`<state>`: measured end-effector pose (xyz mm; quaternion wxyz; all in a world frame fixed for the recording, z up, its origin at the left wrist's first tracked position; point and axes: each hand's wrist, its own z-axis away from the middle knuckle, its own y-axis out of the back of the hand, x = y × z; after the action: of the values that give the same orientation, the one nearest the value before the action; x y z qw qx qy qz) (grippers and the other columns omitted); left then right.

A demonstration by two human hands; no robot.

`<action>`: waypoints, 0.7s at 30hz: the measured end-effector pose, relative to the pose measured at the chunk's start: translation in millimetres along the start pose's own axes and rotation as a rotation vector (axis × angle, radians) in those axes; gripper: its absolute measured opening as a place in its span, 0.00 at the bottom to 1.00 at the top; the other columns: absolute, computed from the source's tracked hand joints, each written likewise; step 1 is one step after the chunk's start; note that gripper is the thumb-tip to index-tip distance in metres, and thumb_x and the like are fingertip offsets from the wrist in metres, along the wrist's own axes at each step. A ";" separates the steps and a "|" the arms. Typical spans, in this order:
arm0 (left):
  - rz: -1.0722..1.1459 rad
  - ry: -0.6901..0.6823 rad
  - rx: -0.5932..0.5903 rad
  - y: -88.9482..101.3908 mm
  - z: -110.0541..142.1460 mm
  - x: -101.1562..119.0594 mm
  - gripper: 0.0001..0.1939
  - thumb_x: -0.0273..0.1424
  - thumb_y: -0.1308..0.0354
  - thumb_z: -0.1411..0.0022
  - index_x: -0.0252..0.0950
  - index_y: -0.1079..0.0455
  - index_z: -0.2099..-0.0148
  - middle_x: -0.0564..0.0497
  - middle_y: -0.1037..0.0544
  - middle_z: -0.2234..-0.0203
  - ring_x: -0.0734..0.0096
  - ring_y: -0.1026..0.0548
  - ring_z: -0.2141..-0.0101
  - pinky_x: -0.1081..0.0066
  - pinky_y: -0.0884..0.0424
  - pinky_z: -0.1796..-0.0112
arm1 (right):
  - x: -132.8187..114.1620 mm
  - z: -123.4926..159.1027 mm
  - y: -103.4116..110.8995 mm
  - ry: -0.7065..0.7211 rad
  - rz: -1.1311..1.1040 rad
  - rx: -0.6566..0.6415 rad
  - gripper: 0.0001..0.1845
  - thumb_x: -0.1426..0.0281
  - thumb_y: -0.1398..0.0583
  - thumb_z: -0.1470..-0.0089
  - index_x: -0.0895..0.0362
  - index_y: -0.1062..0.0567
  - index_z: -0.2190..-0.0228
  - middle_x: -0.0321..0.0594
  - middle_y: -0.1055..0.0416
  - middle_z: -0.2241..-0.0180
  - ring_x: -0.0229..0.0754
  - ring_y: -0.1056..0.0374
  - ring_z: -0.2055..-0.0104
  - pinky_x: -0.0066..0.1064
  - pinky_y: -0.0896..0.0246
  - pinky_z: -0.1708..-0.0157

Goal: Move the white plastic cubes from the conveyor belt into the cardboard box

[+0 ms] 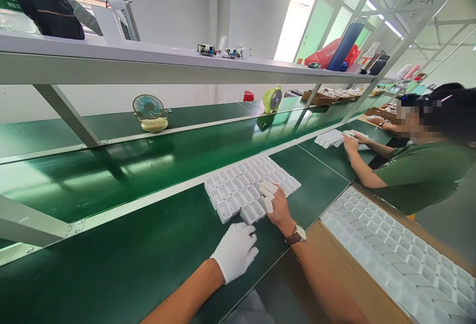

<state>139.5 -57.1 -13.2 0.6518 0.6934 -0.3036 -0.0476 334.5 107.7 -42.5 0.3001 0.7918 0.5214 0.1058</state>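
Note:
A white plastic tray (238, 185) with several small square compartments lies on the green work surface (130, 259) in front of me. My right hand (275, 205), with white finger cots and a wristwatch, rests on the tray's near right edge, fingers spread over the compartments. My left hand (235, 250), in a white glove, sits on the green surface just below the tray's near corner, fingers loosely curled and holding nothing that I can see.
A cardboard box (334, 264) at my right holds a stack of white compartment trays (401, 254). A green conveyor belt (148, 165) runs behind the tray. Two small fans (150, 112) (272, 99) stand beyond it. A person in green (416, 165) works on another tray (329, 138) at right.

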 end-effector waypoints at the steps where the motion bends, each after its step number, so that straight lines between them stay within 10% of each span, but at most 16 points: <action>1: -0.003 -0.001 0.003 0.2 0.3 0.0 0.08 0.35 0.44 0.29 0.37 0.26 0.57 0.44 0.21 0.51 0.54 0.26 0.49 0.56 0.30 0.49 | -1.4 0.7 -0.5 0.004 -0.006 -0.007 0.28 0.74 0.48 0.34 0.48 0.35 0.35 0.48 0.27 0.41 0.51 0.32 0.37 0.59 0.39 0.36; 11: -0.079 -0.019 -0.003 26.9 2.7 1.9 0.12 0.36 0.47 0.27 0.38 0.28 0.62 0.48 0.22 0.62 0.59 0.24 0.60 0.59 0.31 0.59 | 20.0 -0.1 11.5 -0.244 0.061 -0.089 0.13 0.67 0.46 0.36 0.52 0.22 0.58 0.48 0.23 0.56 0.54 0.30 0.45 0.59 0.42 0.37; 15: -0.050 0.137 0.143 43.8 19.3 -12.0 0.17 0.35 0.51 0.26 0.39 0.31 0.69 0.50 0.25 0.70 0.62 0.27 0.65 0.60 0.33 0.61 | 73.5 -4.3 41.2 -0.543 0.136 -0.094 0.13 0.67 0.45 0.40 0.53 0.31 0.76 0.45 0.31 0.71 0.52 0.33 0.61 0.59 0.41 0.45; 21: 0.146 0.435 0.434 25.1 42.5 -45.1 0.07 0.36 0.40 0.31 0.40 0.24 0.57 0.46 0.22 0.56 0.55 0.25 0.51 0.56 0.28 0.51 | 120.5 -1.1 58.7 -0.825 -0.029 -0.182 0.15 0.62 0.39 0.39 0.56 0.32 0.74 0.33 0.34 0.73 0.39 0.37 0.69 0.37 0.37 0.58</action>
<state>74.3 -71.7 -10.9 0.5399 0.7867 -0.2088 0.2147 431.0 199.0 -24.7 0.5540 0.7305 0.3572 -0.1786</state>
